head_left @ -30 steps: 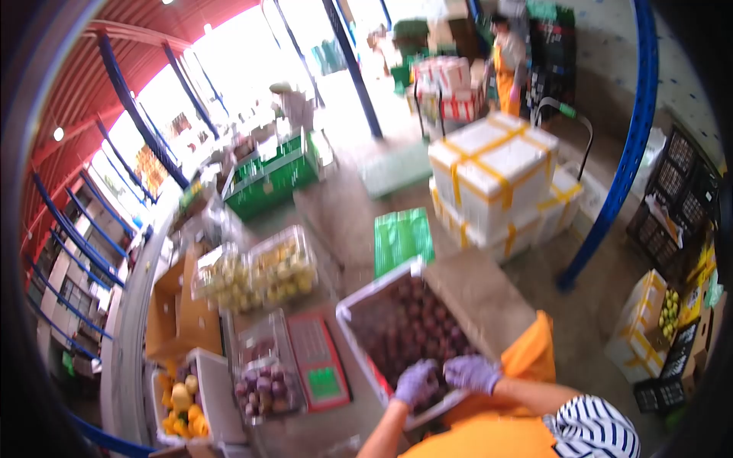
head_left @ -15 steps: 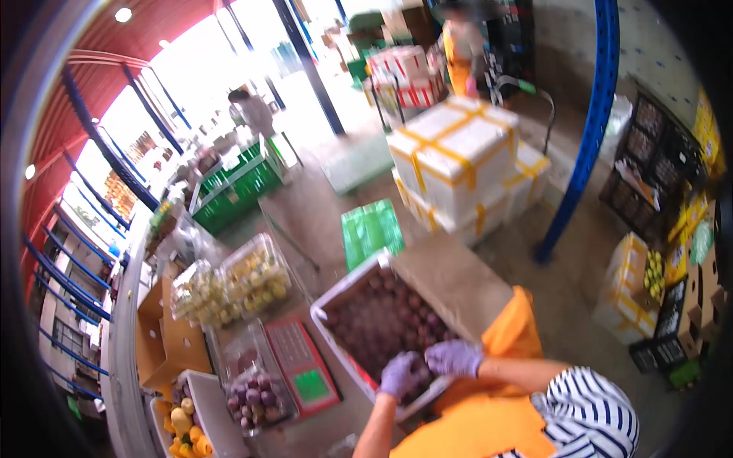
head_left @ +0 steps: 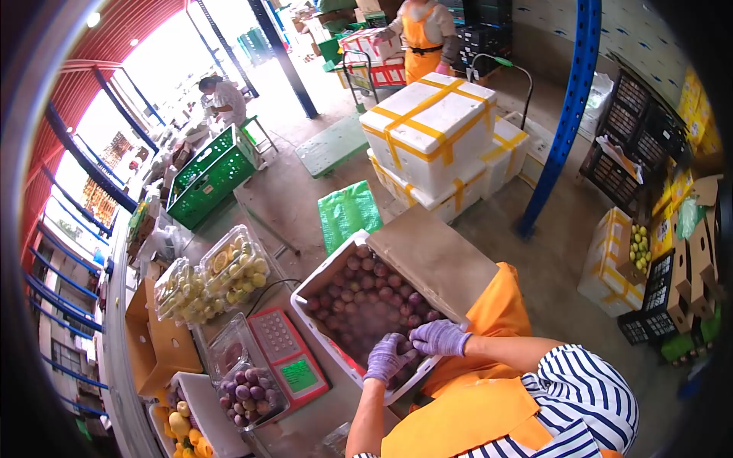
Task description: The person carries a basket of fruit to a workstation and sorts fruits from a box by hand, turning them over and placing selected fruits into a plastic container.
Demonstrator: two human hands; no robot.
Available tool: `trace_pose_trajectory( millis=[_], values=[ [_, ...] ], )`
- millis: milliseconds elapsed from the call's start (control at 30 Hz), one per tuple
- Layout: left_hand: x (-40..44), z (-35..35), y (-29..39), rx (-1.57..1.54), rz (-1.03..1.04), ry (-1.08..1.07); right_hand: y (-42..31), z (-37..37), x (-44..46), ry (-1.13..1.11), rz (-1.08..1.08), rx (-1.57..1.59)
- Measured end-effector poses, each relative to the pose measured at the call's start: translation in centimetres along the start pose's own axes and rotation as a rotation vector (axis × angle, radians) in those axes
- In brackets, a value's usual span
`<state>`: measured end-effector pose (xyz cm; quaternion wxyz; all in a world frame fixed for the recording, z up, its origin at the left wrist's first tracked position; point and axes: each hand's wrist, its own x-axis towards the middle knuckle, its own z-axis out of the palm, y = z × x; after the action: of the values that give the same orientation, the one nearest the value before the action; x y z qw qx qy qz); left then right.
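A white foam box (head_left: 305, 286) full of dark purple plums (head_left: 366, 294) stands on the bench in front of me. Over its near end, both hands wear purple knit gloves and meet close together. My left hand (head_left: 388, 359) has its fingers curled around a plum low in the corner. Just to the right, my right hand (head_left: 440, 338) is closed with fingertips at the same spot; its grip is partly hidden. Left of the box lie a red scale (head_left: 286, 351) with a lit green display and a clear plastic clamshell (head_left: 263, 416) partly filled with purple plums.
Clamshells of yellow-green fruit (head_left: 237, 263) sit farther left, by a cardboard box (head_left: 168, 343) and a foam box of yellow fruit (head_left: 210, 412). A cardboard flap (head_left: 431, 259) covers the box's right side. Taped foam boxes (head_left: 427, 122), a blue post (head_left: 561, 122) and two people stand beyond.
The view has shifted, so the surroundings sit farther left and higher, and the picture is sharper. Both hands stay together over the near end of the plum box.
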<state>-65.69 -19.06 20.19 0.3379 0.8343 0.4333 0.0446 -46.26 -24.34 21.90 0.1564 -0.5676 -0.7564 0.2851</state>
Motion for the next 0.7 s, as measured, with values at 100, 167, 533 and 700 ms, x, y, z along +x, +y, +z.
trace_pose_trajectory(
  millis=[100,167,533,700],
  values=[
    [0.3,1.2,-1.1,-0.023,0.035,0.081,0.6,0.7,0.1,0.016,-0.017,0.017],
    [0.4,1.5,-1.6,-0.01,0.068,0.09,0.7,0.8,0.1,0.027,-0.025,0.008],
    [-0.1,-0.3,0.5,-0.041,-0.008,-0.039,0.4,0.4,-0.1,0.015,-0.015,0.026],
    [-0.3,0.2,-0.2,-0.121,0.077,0.051,0.2,0.6,0.0,0.031,0.026,0.017]
  ],
)
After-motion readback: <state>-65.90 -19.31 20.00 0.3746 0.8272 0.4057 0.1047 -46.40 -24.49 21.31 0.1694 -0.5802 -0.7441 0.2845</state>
